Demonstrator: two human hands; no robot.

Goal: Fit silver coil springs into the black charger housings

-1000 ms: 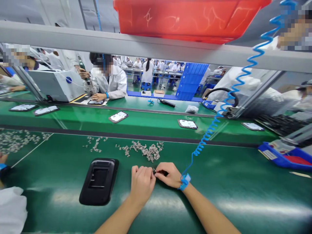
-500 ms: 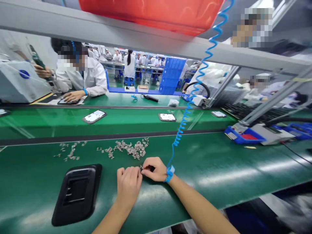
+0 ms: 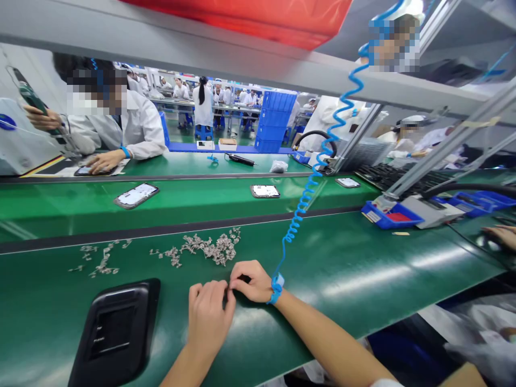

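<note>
My left hand (image 3: 209,312) is closed with curled fingers, low over the green workbench. Its fingertips meet those of my right hand (image 3: 252,282), whose thumb and forefinger are pinched together; whatever lies between them is hidden. A blue wrist strap (image 3: 276,288) circles my right wrist, with a coiled blue cord (image 3: 304,201) running up from it. Just beyond my hands lies a pile of small silvery metal parts (image 3: 215,249), and a looser scatter of such parts (image 3: 105,260) is farther left. A black tray (image 3: 139,333) with a rectangular recess rests left of my left hand.
Several phone-like units, among them a white-faced one (image 3: 265,191), lie on the green conveyor (image 3: 201,204). A blue bin (image 3: 391,216) stands at the right. Overhead are a grey beam (image 3: 201,40) and a red bin (image 3: 258,19). Across the line, a co-worker holds a green tool (image 3: 32,97).
The view has shifted, so the bench things sit farther left. My fingertips have come together, and the small metal part seen between them before is now hidden. Another person's hand appears at the right edge.
</note>
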